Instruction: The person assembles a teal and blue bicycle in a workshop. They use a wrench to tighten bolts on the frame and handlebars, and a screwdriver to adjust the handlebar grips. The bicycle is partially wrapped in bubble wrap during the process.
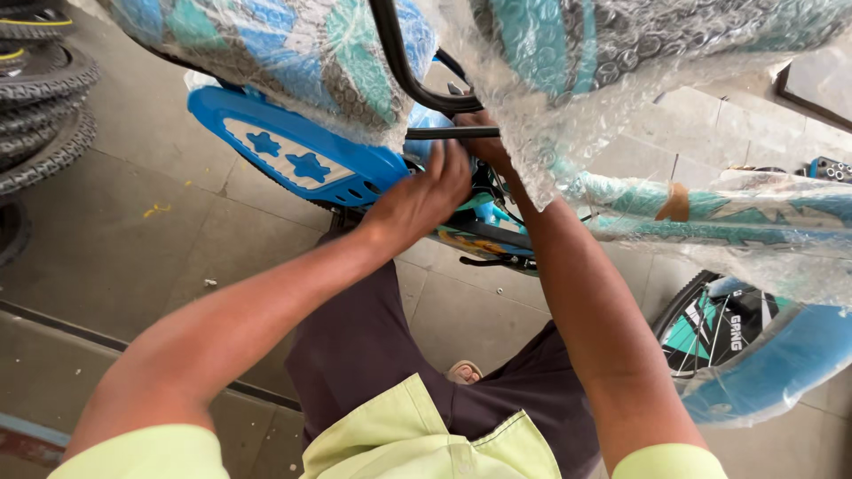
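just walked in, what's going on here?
A person reaches both hands into a bubble-wrapped blue bicycle. The left hand presses against the frame beside the blue chain guard; the right hand is mostly hidden under the wrap near a black rod. Tyres are stacked at the left.

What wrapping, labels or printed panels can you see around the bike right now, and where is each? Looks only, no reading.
Bubble wrap: clear, over the blue-and-teal frame tubes, top and right.
Brown tape patch: on the wrapped tube, right.
Blue chain guard: long plastic panel, upper left, white inset with blue stars.
Left hand and right hand: at a black rod, centre.
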